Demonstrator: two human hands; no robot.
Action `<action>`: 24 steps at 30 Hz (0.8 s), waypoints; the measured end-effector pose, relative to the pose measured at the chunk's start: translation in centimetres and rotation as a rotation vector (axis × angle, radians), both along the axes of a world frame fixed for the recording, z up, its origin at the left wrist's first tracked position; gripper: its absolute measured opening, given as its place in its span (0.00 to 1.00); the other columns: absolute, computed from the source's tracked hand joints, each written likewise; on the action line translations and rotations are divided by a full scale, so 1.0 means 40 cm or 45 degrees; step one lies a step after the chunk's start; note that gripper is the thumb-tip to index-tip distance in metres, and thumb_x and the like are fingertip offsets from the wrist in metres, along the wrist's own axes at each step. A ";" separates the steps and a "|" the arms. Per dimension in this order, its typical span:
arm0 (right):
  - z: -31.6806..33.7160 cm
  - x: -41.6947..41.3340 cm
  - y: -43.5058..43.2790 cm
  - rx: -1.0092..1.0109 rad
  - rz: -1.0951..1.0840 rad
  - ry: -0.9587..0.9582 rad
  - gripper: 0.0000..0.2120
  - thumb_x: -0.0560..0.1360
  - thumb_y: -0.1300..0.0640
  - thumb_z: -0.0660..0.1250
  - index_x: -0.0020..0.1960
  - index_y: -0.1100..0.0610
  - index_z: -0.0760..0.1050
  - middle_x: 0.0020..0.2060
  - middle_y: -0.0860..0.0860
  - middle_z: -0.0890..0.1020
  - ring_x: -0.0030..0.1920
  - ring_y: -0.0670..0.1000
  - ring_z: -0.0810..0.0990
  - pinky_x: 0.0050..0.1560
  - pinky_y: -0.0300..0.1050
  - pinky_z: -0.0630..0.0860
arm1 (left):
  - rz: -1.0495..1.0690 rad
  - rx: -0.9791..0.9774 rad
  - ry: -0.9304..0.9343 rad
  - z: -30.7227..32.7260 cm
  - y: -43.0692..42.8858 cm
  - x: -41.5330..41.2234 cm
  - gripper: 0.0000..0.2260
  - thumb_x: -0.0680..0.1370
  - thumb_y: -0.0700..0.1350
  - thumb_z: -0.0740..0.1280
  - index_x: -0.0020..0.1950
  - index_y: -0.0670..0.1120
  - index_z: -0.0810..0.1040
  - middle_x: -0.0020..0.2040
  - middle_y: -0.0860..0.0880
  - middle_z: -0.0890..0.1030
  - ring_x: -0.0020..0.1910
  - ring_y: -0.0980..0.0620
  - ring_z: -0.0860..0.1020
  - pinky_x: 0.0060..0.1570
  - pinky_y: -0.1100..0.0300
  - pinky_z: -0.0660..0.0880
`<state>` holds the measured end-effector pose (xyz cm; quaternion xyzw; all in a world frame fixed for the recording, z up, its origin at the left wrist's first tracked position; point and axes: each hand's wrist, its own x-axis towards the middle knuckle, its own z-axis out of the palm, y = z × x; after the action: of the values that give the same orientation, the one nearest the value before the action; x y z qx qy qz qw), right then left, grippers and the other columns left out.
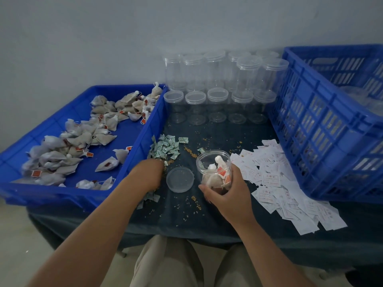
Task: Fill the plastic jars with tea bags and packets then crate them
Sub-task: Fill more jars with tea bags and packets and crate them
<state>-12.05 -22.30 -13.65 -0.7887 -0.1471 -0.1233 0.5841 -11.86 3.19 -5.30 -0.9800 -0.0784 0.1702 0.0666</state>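
My right hand (229,191) grips an open clear plastic jar (214,168) that holds several tea bags with red tags. Its round lid (179,179) lies flat on the dark cloth just left of the jar. My left hand (152,172) reaches down into a pile of small green packets (166,149) beside the tray, its fingers hidden from me. Loose tea bags (83,137) fill the shallow blue tray (143,133) on the left. A big blue crate (323,129) stands at the right.
Several empty lidded jars (217,85) stand stacked at the back by the wall. White paper slips (284,183) are scattered right of the jar. Spilled grains dot the cloth. The table's front edge is near my knees.
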 end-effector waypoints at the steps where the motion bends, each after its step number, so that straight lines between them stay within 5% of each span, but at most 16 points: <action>1: 0.000 0.001 0.000 0.000 -0.004 0.000 0.34 0.63 0.28 0.80 0.59 0.43 0.72 0.48 0.40 0.82 0.46 0.45 0.84 0.42 0.33 0.78 | 0.032 -0.017 -0.038 -0.005 -0.001 0.002 0.17 0.80 0.37 0.69 0.68 0.45 0.77 0.63 0.43 0.81 0.60 0.44 0.81 0.58 0.50 0.80; 8: 0.000 0.001 0.000 0.025 -0.032 0.020 0.38 0.62 0.21 0.76 0.62 0.41 0.72 0.51 0.39 0.82 0.49 0.44 0.84 0.44 0.37 0.81 | 0.026 0.039 -0.057 -0.010 -0.006 -0.004 0.11 0.80 0.38 0.69 0.62 0.43 0.77 0.60 0.43 0.80 0.58 0.44 0.81 0.53 0.54 0.79; 11: 0.001 -0.001 0.000 0.032 -0.039 0.020 0.38 0.62 0.21 0.76 0.63 0.41 0.72 0.51 0.39 0.83 0.50 0.45 0.85 0.45 0.41 0.84 | 0.028 0.063 -0.009 -0.016 -0.007 -0.018 0.11 0.81 0.38 0.68 0.63 0.43 0.77 0.62 0.43 0.80 0.59 0.44 0.81 0.57 0.51 0.81; 14: 0.013 -0.008 -0.004 0.070 -0.030 0.006 0.36 0.63 0.26 0.79 0.63 0.41 0.72 0.51 0.40 0.83 0.50 0.46 0.85 0.46 0.42 0.84 | 0.058 0.042 -0.107 0.003 -0.019 -0.029 0.13 0.81 0.36 0.68 0.64 0.42 0.75 0.65 0.41 0.75 0.59 0.41 0.81 0.51 0.51 0.79; 17: 0.032 -0.013 -0.025 0.069 0.027 -0.012 0.33 0.63 0.33 0.83 0.62 0.35 0.71 0.53 0.38 0.83 0.51 0.45 0.85 0.46 0.37 0.82 | 0.032 -0.027 -0.319 0.055 -0.033 -0.023 0.02 0.81 0.38 0.68 0.51 0.44 0.78 0.56 0.43 0.80 0.47 0.46 0.80 0.45 0.53 0.77; 20: 0.038 -0.021 -0.074 0.003 0.054 -0.001 0.36 0.62 0.33 0.83 0.64 0.28 0.68 0.58 0.34 0.82 0.56 0.39 0.84 0.50 0.29 0.78 | 0.009 -0.515 -0.601 0.114 -0.073 -0.031 0.05 0.81 0.52 0.72 0.47 0.55 0.84 0.43 0.56 0.84 0.42 0.58 0.80 0.40 0.61 0.77; 24: 0.030 -0.040 -0.136 0.022 0.022 0.013 0.39 0.61 0.35 0.84 0.67 0.31 0.69 0.60 0.35 0.82 0.59 0.40 0.84 0.52 0.32 0.80 | -0.143 -1.196 -0.722 0.165 -0.195 -0.045 0.10 0.76 0.64 0.74 0.53 0.63 0.81 0.41 0.65 0.85 0.40 0.63 0.83 0.37 0.70 0.77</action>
<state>-13.64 -27.76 -12.46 -0.7829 -0.1498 -0.1157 0.5927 -13.64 -4.62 1.29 -0.9145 0.0435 -0.0875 -0.3926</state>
